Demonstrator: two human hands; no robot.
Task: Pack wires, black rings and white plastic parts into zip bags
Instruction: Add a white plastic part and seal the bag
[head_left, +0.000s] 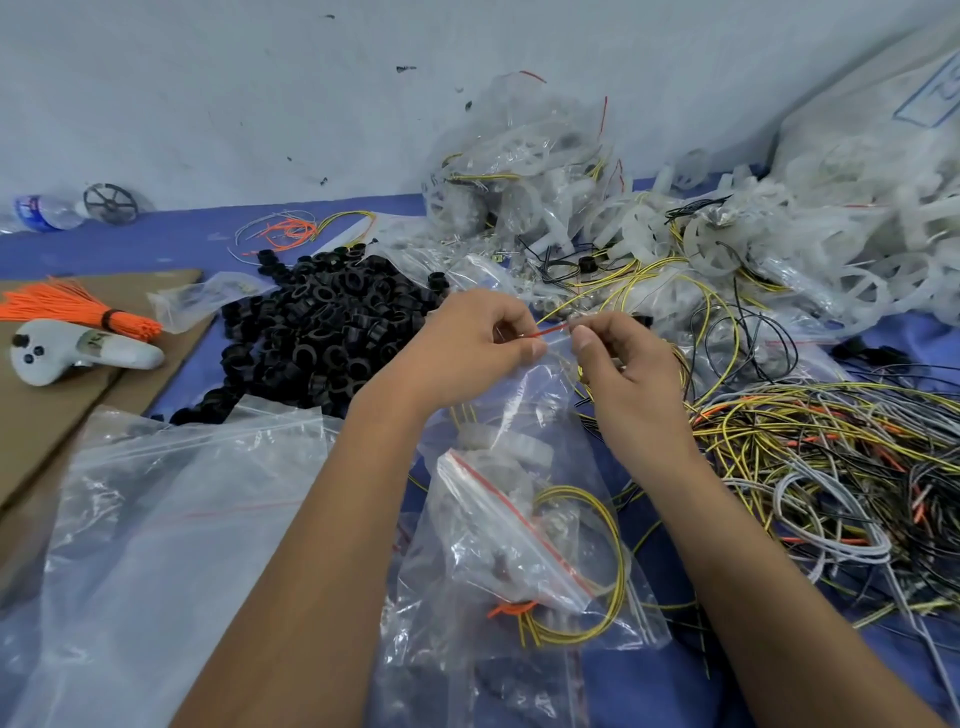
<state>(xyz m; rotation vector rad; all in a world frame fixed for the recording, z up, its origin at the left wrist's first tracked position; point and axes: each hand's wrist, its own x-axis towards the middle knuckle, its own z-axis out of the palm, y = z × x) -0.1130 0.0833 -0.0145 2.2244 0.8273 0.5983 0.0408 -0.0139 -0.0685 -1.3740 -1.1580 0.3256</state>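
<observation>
My left hand (470, 343) and my right hand (621, 358) pinch the red zip strip at the top of a clear zip bag (540, 395) held up between them, above the blue mat. White plastic parts and yellow wire show faintly inside it. Below it lies a packed zip bag (524, 540) with a coil of yellow-black wire, a white part and an orange tie. A heap of black rings (332, 322) lies left of my hands. A tangle of loose wires (831, 467) spreads on the right. White plastic parts (727, 228) are piled behind.
Empty clear zip bags (156, 519) lie at the lower left. A bundle of orange ties (78, 309) and a white controller (67, 353) rest on brown cardboard (36, 431) at the left. A water bottle (44, 212) lies by the wall.
</observation>
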